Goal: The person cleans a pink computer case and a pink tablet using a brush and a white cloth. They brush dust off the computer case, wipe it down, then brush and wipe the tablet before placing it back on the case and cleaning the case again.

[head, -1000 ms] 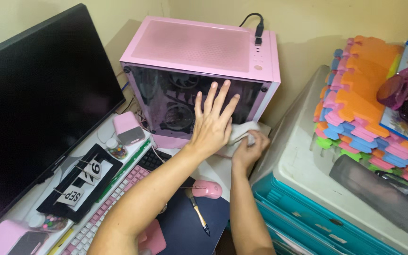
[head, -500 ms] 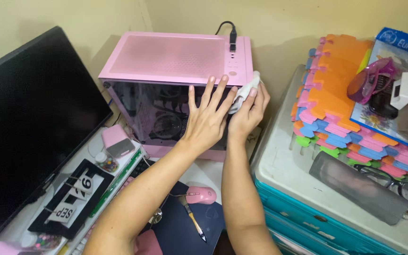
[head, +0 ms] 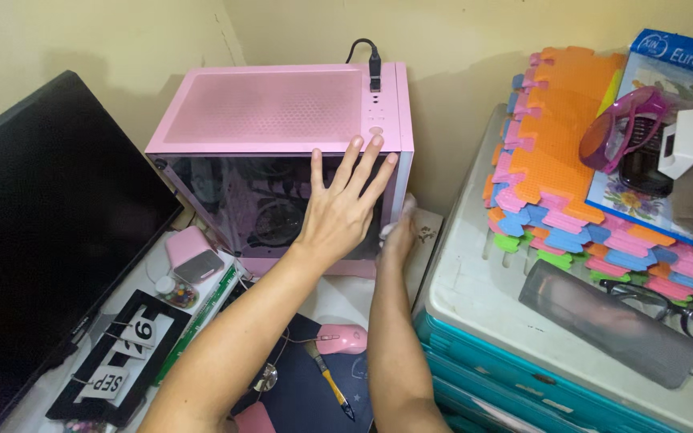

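On the desk (head: 338,301), between the black monitor (head: 50,232) and the stacked foam mats (head: 559,152), stands our pink computer case (head: 282,120). We judge the wiping partway done: the glass side panel (head: 258,204) looks clean, and the front edge is under the cloth. Our left hand (head: 340,210) lies flat on the glass, fingers spread wide, holding nothing. Our right hand (head: 399,232) presses a white cloth (head: 405,207) against the case's front corner, its grip mostly hidden.
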